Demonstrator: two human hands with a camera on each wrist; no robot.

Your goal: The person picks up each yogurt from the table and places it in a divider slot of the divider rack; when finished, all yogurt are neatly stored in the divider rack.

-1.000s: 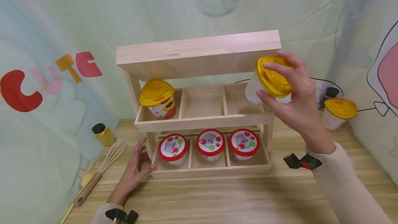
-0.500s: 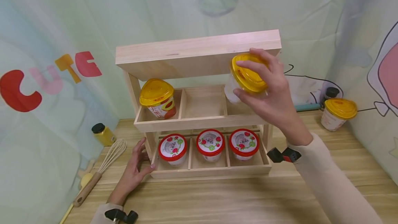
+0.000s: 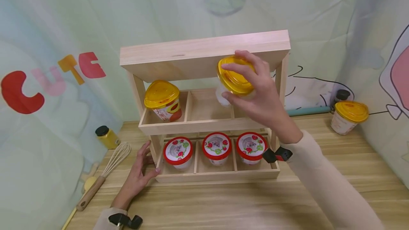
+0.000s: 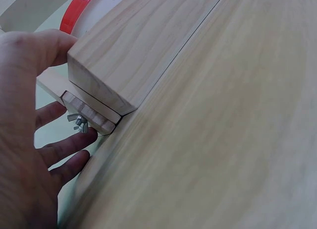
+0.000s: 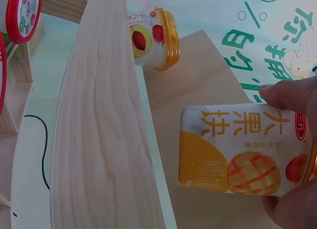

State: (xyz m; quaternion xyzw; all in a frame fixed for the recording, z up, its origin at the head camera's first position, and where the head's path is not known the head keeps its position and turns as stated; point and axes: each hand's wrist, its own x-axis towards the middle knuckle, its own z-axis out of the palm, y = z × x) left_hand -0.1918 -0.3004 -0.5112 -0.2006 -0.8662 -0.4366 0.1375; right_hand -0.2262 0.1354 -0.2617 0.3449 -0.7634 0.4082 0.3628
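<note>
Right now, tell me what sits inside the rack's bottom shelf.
Three red-lidded cups fill the three compartments of the wooden rack, one each. Their lower bodies are hidden behind the front rail. The left hand rests on the rack's left post.

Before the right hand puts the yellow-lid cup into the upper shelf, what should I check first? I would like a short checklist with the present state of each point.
1. Grip on the cup: the right hand holds the yellow-lid cup around its lid and side. Ok.
2. Free place: the middle compartment of the upper shelf is empty. Ok.
3. Room under the top board: the cup is tilted, its lid close to the board's edge. Cannot tell.
4. Rack steady: the left hand rests against the rack's lower left corner. Ok.
5. Neighbour cup in the left compartment stands apart from the middle one. Ok.
</note>
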